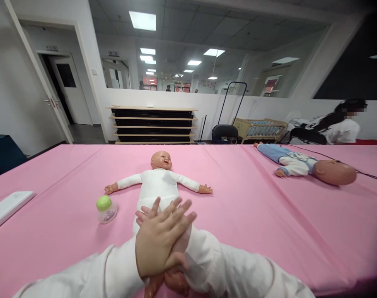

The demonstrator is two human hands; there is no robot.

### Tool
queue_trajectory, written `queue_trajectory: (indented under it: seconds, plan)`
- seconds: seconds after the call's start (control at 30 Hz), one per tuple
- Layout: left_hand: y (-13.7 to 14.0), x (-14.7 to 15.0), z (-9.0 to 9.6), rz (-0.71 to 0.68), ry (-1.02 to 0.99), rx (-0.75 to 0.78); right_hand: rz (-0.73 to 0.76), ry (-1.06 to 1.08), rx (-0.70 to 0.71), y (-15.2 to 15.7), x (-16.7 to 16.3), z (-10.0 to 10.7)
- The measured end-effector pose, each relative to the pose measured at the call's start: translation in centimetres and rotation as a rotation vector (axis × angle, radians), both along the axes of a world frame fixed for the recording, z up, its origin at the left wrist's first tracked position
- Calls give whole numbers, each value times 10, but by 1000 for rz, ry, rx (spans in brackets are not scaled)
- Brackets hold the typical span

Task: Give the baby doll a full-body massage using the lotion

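My left hand (163, 236) lies across my right hand (182, 241), with its fingers stretched and spread. Most of the right hand is hidden underneath; its fingertips stick out flat on the left side. Both hands are over the lower body of a baby doll (159, 182) in white clothes, which lies on its back with arms out. Whether the lower hand touches the doll I cannot tell. The doll's feet (176, 281) show below my wrists. Left of the doll stands a small clear jar (107, 211) with a green lid.
Pink sheeting covers the table (238, 207). A white flat object (10, 209) lies at the left edge. Another doll (300, 163) in blue and white lies at the right beside a black cable (371, 176). Behind are a shelf (151, 124), a chair (225, 133), a cot (259, 129) and a seated person (340, 126).
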State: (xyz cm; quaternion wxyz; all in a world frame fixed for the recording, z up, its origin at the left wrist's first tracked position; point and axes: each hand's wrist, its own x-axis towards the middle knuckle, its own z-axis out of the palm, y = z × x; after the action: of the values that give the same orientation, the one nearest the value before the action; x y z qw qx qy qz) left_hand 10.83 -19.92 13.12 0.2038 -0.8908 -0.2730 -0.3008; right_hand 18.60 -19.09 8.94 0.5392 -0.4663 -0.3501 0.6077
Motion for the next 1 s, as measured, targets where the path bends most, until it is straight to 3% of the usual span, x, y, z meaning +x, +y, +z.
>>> queue_trajectory:
  seconds: [0.07, 0.13, 0.2, 0.27, 0.33, 0.4, 0.5, 0.6, 0.67, 0.73, 0.83, 0.93, 1.0]
  plan:
    - [0, 8, 3, 19, -5, -22, -36, -16, 7, -4, -6, -8]
    - [3, 12, 3, -62, -17, -16, -74, -63, -20, 0, -1, -8]
    - [11, 7, -1, -199, -63, 7, 73, -136, 45, 17, 14, 1]
    - [28, -8, -9, -298, -113, 5, 325, -220, 227, 47, 36, 17]
    - [53, -26, -20, -320, -113, -67, 427, -257, 397, 86, 56, 32]
    - [82, -39, -30, -293, -55, -212, 556, -516, 735, 129, 64, 40]
    - [123, -35, -38, -295, 46, -437, 742, -865, 993, 191, 42, 31]
    - [157, -19, -40, -274, 70, -619, 912, -1051, 1012, 240, 5, 11]
    - [170, -17, -46, -175, 11, -675, 908, -1072, 989, 261, -6, -2]
    - [173, -27, -55, -46, -90, -658, 805, -1018, 981, 267, 1, -14]
    - [157, -50, -70, 86, -236, -561, 578, -858, 995, 250, 32, -32]
    - [133, -59, -75, -22, -261, -461, 532, -792, 1042, 225, 53, -37]
    - [128, -50, -69, -196, -175, -479, 675, -813, 1074, 219, 46, -31]
